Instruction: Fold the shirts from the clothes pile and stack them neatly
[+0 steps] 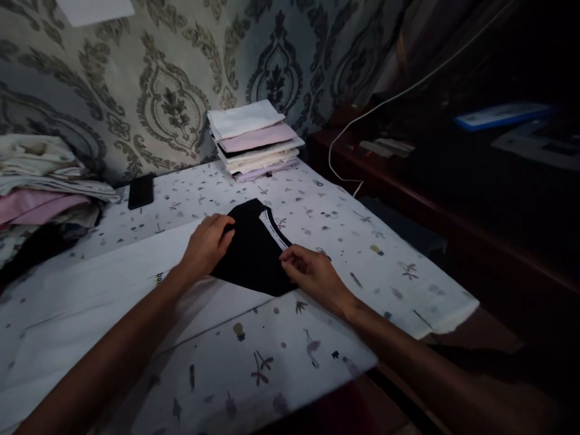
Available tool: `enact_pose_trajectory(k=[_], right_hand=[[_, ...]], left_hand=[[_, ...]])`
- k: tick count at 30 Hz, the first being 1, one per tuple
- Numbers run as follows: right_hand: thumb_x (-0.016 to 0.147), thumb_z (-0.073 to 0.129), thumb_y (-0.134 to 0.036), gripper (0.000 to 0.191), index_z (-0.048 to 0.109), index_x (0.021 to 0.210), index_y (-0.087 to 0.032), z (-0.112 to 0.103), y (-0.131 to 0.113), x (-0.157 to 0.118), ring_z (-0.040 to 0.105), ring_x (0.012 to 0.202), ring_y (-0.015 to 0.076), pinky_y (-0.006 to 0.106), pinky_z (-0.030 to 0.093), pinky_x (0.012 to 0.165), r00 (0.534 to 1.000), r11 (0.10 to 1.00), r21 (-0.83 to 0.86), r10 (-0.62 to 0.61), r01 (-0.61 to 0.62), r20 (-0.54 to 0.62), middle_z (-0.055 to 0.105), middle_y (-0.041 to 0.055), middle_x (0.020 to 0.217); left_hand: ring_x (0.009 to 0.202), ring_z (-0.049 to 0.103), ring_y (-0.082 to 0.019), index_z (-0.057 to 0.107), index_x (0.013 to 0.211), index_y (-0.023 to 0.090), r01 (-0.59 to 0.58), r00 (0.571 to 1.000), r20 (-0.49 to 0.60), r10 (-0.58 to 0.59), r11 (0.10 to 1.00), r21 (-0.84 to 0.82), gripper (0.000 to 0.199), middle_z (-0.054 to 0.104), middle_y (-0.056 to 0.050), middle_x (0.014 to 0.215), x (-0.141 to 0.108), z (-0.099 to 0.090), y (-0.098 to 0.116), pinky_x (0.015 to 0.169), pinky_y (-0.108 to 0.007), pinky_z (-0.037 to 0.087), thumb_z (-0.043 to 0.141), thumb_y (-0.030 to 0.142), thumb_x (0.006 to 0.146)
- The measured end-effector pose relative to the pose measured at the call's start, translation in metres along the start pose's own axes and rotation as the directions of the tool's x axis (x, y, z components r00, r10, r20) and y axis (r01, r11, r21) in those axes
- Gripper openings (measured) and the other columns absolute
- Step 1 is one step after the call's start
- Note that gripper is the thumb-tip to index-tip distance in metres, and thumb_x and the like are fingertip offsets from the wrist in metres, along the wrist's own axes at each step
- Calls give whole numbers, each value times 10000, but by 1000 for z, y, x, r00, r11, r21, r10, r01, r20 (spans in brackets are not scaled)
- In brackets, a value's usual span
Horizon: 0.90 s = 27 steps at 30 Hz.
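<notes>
A folded black garment [254, 251] with a white-trimmed neckline lies on a white patterned sheet [317, 338]. My left hand [207, 241] rests on its left edge, fingers curled over the fabric. My right hand [310, 275] pinches the garment's right edge beside the white trim. A plain white cloth [113, 284] lies under the garment and reaches left beneath my left forearm.
A stack of folded white and pink clothes [254, 140] stands at the back against the patterned wall. A loose heap of clothes [43, 181] sits at the left. A black phone [141, 191] lies near it. A dark wooden ledge [408, 193] with a white cable runs along the right.
</notes>
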State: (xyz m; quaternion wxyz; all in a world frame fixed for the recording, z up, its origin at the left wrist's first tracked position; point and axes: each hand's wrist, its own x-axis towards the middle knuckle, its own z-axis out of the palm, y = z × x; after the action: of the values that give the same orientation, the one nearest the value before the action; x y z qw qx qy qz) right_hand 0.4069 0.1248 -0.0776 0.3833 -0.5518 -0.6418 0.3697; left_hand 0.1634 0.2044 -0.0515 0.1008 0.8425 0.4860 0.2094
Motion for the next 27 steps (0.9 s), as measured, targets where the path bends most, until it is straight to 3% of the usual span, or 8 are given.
enact_pose_trajectory(k=[2, 6, 11, 17, 19, 24, 26, 27], right_hand=[[833, 576, -250, 69, 641, 835, -227, 1, -1, -2, 546, 566, 130, 255, 442, 542, 999, 999, -40, -25, 24, -29, 593, -24, 646], [848, 580, -230, 113, 675, 907, -221, 4, -2, -4, 561, 577, 131, 258, 468, 565, 998, 994, -91, -57, 54, -27, 618, -16, 680], [847, 571, -175, 177, 699, 966, -206, 5, 2, -3, 584, 615, 128, 265, 496, 607, 989, 972, -191, -144, 138, -20, 659, 7, 765], [853, 575, -164, 205, 709, 1003, -208, 6, 5, -4, 597, 628, 123, 257, 498, 595, 983, 957, -230, -182, 176, -6, 666, 15, 806], [856, 580, -153, 208, 709, 1011, -206, 5, 6, -4, 600, 632, 120, 254, 497, 594, 983, 955, -235, -184, 179, -1, 665, 13, 813], [860, 584, -126, 205, 705, 1005, -207, 3, 4, -5, 606, 648, 121, 252, 496, 595, 983, 955, -236, -180, 179, 19, 665, 11, 818], [854, 583, -114, 208, 704, 996, -206, 2, 3, -5, 603, 652, 121, 254, 499, 604, 983, 957, -230, -180, 179, 14, 664, 11, 819], [852, 582, -111, 210, 704, 995, -205, 2, 3, -5, 601, 654, 122, 257, 501, 609, 983, 957, -227, -183, 181, 14, 664, 12, 820]], left_hand=[[1047, 619, -268, 618, 1122, 198, 100, 994, 38, -103, 992, 76, 276, 681, -99, 1103, 13, -2, -11, 901, -419, 507, 510, 393, 959], [978, 628, -270, 635, 1081, 191, 150, 973, 161, -162, 985, 86, 362, 686, -89, 1033, 28, 2, -18, 842, -377, 483, 563, 504, 916], [857, 635, -245, 646, 1049, 221, 211, 954, 215, -208, 977, 5, 323, 696, -46, 910, 38, 5, -14, 739, -335, 435, 622, 476, 852], [791, 589, -211, 638, 850, 202, 263, 944, 254, -213, 947, -186, 296, 658, -39, 853, 63, 10, -5, 703, -315, 404, 655, 483, 760], [692, 555, -176, 586, 764, 199, 293, 935, 297, -195, 897, -332, 234, 602, -7, 743, 67, 9, 0, 649, -293, 396, 658, 419, 732], [534, 494, -118, 484, 773, 215, 389, 917, 348, -194, 624, -678, 251, 526, 51, 650, 66, 0, 5, 542, -242, 378, 685, 350, 707], [520, 491, -117, 472, 784, 218, 398, 913, 361, -190, 611, -685, 253, 529, 54, 638, 69, 1, 1, 536, -241, 378, 687, 332, 713], [526, 494, -121, 471, 787, 219, 382, 918, 351, -183, 647, -660, 236, 534, 52, 637, 71, 3, -1, 543, -246, 384, 673, 331, 734]])
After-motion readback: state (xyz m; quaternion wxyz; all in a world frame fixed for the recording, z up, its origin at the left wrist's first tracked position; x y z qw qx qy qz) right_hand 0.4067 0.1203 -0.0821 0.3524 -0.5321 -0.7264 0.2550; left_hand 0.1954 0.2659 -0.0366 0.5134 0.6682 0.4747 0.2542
